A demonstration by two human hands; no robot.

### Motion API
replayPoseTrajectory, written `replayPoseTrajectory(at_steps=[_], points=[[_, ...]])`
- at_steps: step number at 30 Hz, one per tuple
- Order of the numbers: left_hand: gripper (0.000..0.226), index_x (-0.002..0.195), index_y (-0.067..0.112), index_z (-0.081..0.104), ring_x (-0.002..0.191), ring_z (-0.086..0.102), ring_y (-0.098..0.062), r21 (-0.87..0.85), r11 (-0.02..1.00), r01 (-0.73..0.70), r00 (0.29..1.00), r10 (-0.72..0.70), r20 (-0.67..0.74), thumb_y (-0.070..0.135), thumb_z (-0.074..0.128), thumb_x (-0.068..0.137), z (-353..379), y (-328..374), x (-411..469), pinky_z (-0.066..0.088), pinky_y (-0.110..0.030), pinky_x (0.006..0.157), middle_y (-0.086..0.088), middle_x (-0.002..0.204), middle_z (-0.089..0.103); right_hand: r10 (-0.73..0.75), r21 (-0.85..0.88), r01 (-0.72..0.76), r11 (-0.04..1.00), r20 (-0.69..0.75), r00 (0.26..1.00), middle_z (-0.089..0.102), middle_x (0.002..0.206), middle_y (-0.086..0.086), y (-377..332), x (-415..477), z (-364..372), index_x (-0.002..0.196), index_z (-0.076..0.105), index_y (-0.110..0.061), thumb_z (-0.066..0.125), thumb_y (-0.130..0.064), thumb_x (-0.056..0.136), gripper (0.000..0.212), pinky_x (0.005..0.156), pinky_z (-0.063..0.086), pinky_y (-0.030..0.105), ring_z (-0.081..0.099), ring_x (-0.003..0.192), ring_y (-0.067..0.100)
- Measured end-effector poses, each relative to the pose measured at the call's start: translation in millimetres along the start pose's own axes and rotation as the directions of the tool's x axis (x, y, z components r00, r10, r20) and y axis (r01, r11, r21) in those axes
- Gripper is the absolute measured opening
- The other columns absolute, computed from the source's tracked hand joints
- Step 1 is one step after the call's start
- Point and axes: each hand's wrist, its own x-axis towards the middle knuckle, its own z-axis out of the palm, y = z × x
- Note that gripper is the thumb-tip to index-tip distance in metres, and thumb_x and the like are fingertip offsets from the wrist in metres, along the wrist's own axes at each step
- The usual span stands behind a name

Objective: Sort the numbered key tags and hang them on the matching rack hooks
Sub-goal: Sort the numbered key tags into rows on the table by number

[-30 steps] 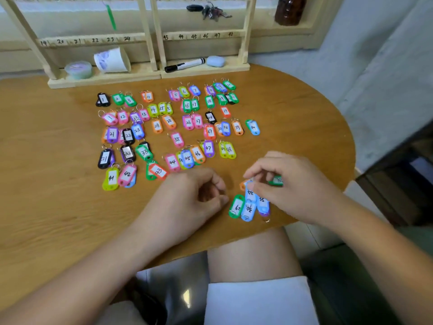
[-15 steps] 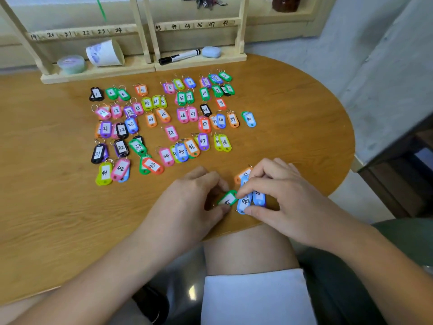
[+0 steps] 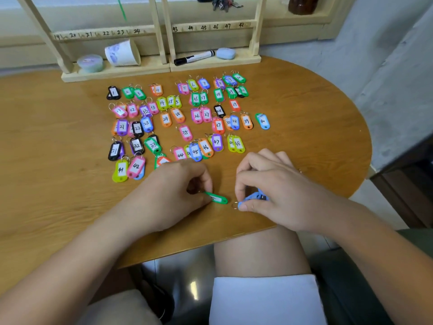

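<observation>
Several coloured numbered key tags [image 3: 185,132] lie in rough rows on the wooden table [image 3: 46,160]. My left hand [image 3: 173,198] pinches a green tag [image 3: 216,198] by one end, close to the table's front edge. My right hand [image 3: 274,191] curls over a small bunch of blue tags [image 3: 251,197], whose key ring shows at the fingertips. The wooden rack [image 3: 159,31] stands at the back of the table; its rails carry written numbers 19 to 24 and 43 to 48. No tags hang on the rails in view.
On the rack's base lie a tipped paper cup [image 3: 121,53], a small lidded tub [image 3: 90,63], a black marker [image 3: 194,57] and a blue eraser [image 3: 225,53]. Keys [image 3: 222,2] and a brown jar [image 3: 302,4] sit behind. The table's rounded edge drops off at right.
My left hand has drawn the green tag out of the small pile and to the left. My right hand stays curled over the blue tags.
</observation>
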Motion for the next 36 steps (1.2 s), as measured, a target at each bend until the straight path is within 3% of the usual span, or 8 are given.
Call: replayPoseTrajectory(at_steps=[4, 6, 9, 15, 23, 28, 32, 36], points=[[0.01, 0.092, 0.026, 0.072, 0.077, 0.068, -0.008, -0.163, 0.987, 0.015, 1.0, -0.015, -0.002, 0.027, 0.082, 0.092, -20.1, -11.2, 7.0, 0.055, -0.025, 0.073, 0.01, 0.087, 0.075, 0.115, 0.292, -0.089, 0.952, -0.075, 0.991, 0.067, 0.088, -0.016, -3.4, 17.7, -2.8, 0.087, 0.068, -0.031, 0.083, -0.031, 0.09, 0.016, 0.088, 0.043, 0.029, 0.059, 0.091, 0.005], [0.01, 0.096, 0.023, 0.072, 0.081, 0.07, -0.023, -0.288, 0.958, 0.004, 1.0, -0.004, 0.0, 0.021, 0.081, 0.093, -30.3, -16.0, 13.7, 0.058, -0.041, 0.081, 0.004, 0.087, 0.076, 0.236, 0.607, -0.119, 0.786, -0.117, 0.965, 0.073, 0.084, -0.004, -6.4, 27.6, -2.4, 0.089, 0.073, -0.02, 0.085, -0.017, 0.089, 0.013, 0.074, 0.051, 0.023, 0.064, 0.077, 0.005], [0.012, 0.101, 0.023, 0.078, 0.083, 0.069, -0.032, -0.466, 0.884, -0.029, 0.999, 0.008, -0.047, 0.015, 0.076, 0.092, -40.9, -20.4, 23.1, 0.056, -0.044, 0.084, -0.011, 0.093, 0.076, 0.394, 0.801, -0.1, 0.591, -0.178, 0.902, 0.077, 0.085, 0.006, -7.0, 40.3, 3.3, 0.095, 0.077, -0.01, 0.086, -0.01, 0.087, 0.013, 0.072, 0.059, 0.027, 0.069, 0.077, 0.012], [0.041, 0.112, 0.024, 0.084, 0.079, 0.07, -0.015, -0.694, 0.718, 0.041, 0.988, -0.132, -0.078, -0.003, 0.055, 0.102, -36.0, -26.9, 27.3, 0.058, -0.027, 0.078, -0.004, 0.088, 0.077, 0.486, 0.869, -0.085, 0.488, -0.19, 0.853, 0.079, 0.088, 0.005, -9.4, 58.4, 17.0, 0.101, 0.078, -0.012, 0.081, -0.011, 0.092, 0.009, 0.066, 0.053, 0.023, 0.072, 0.078, 0.015], [0.027, 0.125, 0.005, 0.065, 0.08, 0.079, -0.032, -0.787, 0.617, 0.006, 0.982, -0.152, -0.112, -0.004, 0.065, 0.099, -40.6, -34.2, 23.5, 0.059, -0.029, 0.062, -0.025, 0.088, 0.066, 0.503, 0.892, -0.062, 0.448, -0.194, 0.842, 0.078, 0.087, 0.004, -10.1, 68.4, 21.6, 0.098, 0.08, -0.016, 0.079, -0.01, 0.093, 0.008, 0.069, 0.057, 0.025, 0.07, 0.075, 0.018], [0.013, 0.11, -0.006, 0.061, 0.068, 0.071, -0.025, -0.773, 0.634, -0.01, 0.975, -0.165, -0.147, -0.003, 0.067, 0.098, -41.0, -35.2, 24.3, 0.052, -0.034, 0.061, -0.039, 0.09, 0.066, 0.5, 0.887, -0.055, 0.459, -0.206, 0.841, 0.078, 0.086, 0.005, -9.7, 69.4, 19.5, 0.099, 0.08, -0.015, 0.079, -0.01, 0.093, 0.009, 0.071, 0.058, 0.028, 0.071, 0.075, 0.02], [0.007, 0.104, -0.002, 0.069, 0.065, 0.067, -0.021, -0.742, 0.67, -0.035, 0.975, -0.139, -0.172, -0.003, 0.068, 0.097, -40.7, -38.4, 25.1, 0.052, -0.029, 0.058, -0.016, 0.079, 0.069, 0.49, 0.878, -0.049, 0.476, -0.218, 0.844, 0.078, 0.086, 0.006, -9.8, 70.9, 18.2, 0.101, 0.079, -0.013, 0.079, -0.009, 0.093, 0.009, 0.07, 0.058, 0.027, 0.072, 0.076, 0.019], [0.01, 0.104, 0.001, 0.074, 0.064, 0.068, -0.019, -0.722, 0.69, -0.04, 0.966, -0.158, -0.204, -0.004, 0.067, 0.098, -42.0, -42.0, 25.3, 0.054, -0.027, 0.059, -0.012, 0.079, 0.069, 0.48, 0.849, -0.04, 0.527, -0.259, 0.838, 0.078, 0.086, 0.006, -4.6, 70.4, 14.8, 0.1, 0.08, -0.014, 0.079, -0.009, 0.093, 0.009, 0.068, 0.058, 0.025, 0.073, 0.077, 0.018]])
